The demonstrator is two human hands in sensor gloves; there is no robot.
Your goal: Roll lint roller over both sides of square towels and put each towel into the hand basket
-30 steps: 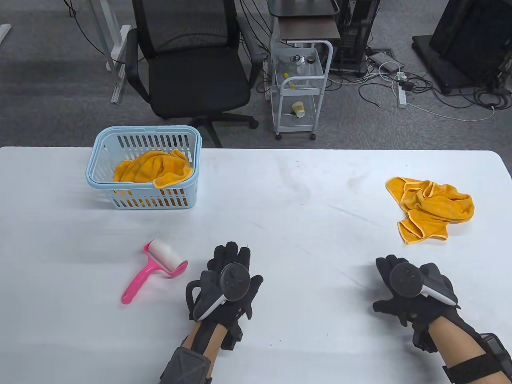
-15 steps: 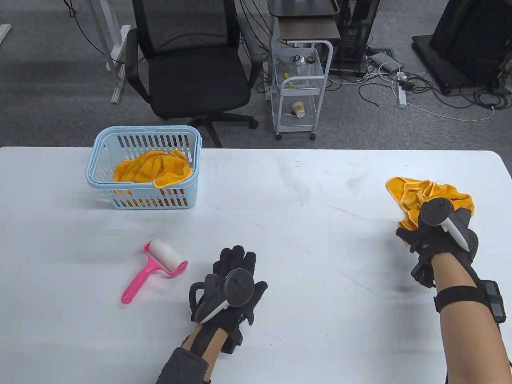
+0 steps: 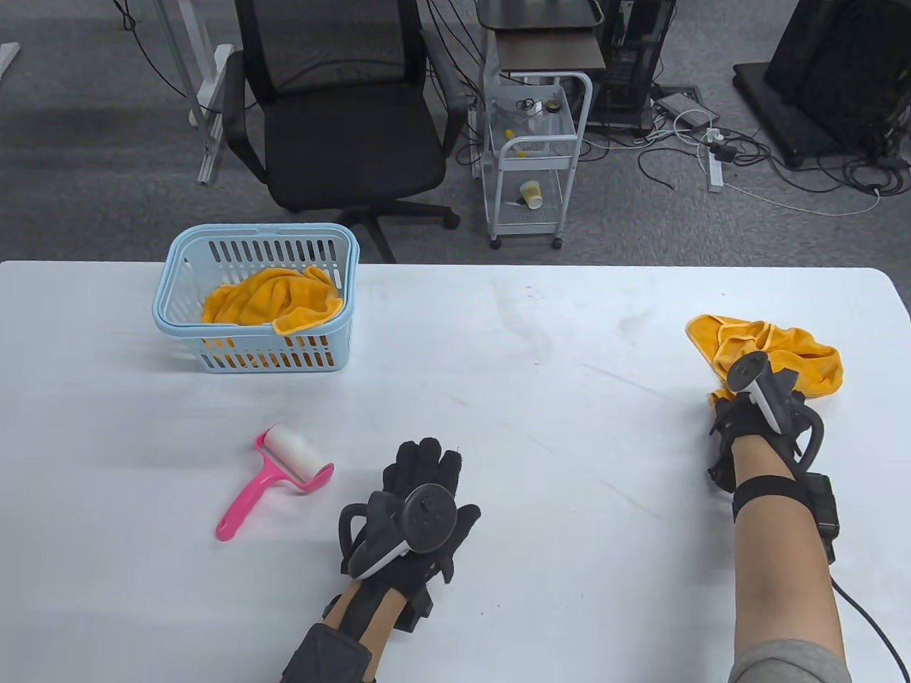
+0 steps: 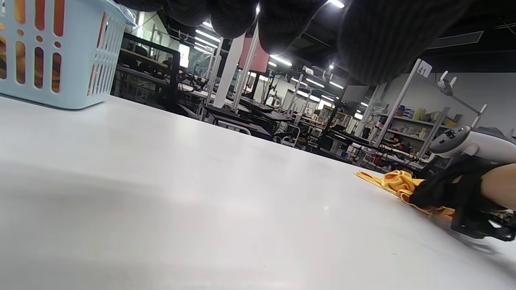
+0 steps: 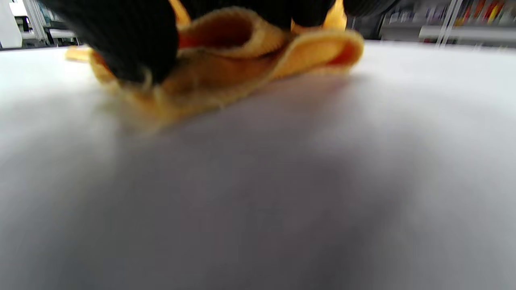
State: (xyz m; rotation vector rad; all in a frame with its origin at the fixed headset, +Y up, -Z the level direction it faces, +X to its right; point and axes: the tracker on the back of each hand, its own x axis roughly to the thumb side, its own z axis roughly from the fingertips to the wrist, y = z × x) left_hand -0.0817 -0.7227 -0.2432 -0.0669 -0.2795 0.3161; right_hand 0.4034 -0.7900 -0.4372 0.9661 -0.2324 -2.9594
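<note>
A crumpled orange towel [image 3: 790,348] lies at the table's right side. My right hand [image 3: 740,400] is down on its near edge; in the right wrist view the thumb and fingers [image 5: 133,40] pinch a raised fold of the towel [image 5: 250,60]. My left hand [image 3: 421,464] rests flat on the table with straight fingers and holds nothing. The pink lint roller [image 3: 285,466] lies just left of it, untouched. At the back left stands the light blue basket [image 3: 178,260] with another orange towel [image 3: 270,302] inside. The left wrist view shows the basket [image 4: 60,60] and the far towel [image 4: 397,183].
Beyond the table's far edge stand a black office chair [image 3: 341,128] and a white wheeled cart [image 3: 534,156], with cables on the floor. A broad stretch of white tabletop lies between the basket and the right-hand towel.
My right hand moved forward from the near table edge onto the orange towel and closed its fingers on a fold. The left hand only shifted slightly.
</note>
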